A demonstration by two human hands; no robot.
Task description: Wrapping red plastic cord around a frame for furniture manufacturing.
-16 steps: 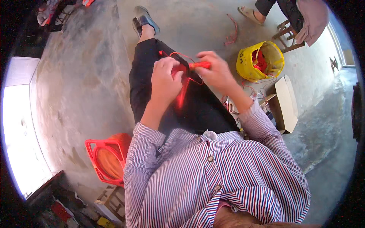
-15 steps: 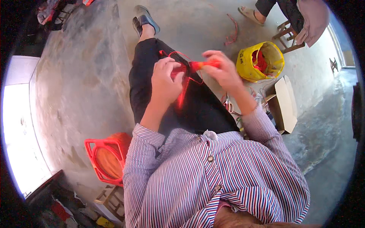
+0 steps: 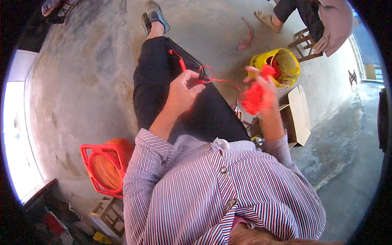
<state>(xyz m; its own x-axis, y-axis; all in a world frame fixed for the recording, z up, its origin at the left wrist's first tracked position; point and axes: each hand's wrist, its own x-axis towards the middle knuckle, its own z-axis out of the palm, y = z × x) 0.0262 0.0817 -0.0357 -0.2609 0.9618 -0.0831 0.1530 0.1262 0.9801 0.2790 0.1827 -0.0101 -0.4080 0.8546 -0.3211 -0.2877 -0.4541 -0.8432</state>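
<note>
A thin, smooth red cord (image 3: 222,80) curls into a loop over the black cloth trousers (image 3: 153,77) and runs past their right edge toward a fluffy, rounded red bundle (image 3: 252,101). Past that edge, open air separates the hands, short of the round yellow bucket (image 3: 290,64). The left hand (image 3: 183,89) pinches the cord, loop just beyond the fingertips; the right hand (image 3: 267,90) grips the bundle palm-side, fingers blurred.

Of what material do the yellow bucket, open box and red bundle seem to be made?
Yellow bucket: probably plastic; smooth, slightly shiny wall. Open box: likely cardboard; matte, tan, flat flaps. Red bundle: perhaps thread, fuzzy-looking, but motion blur leaves this open.
</note>
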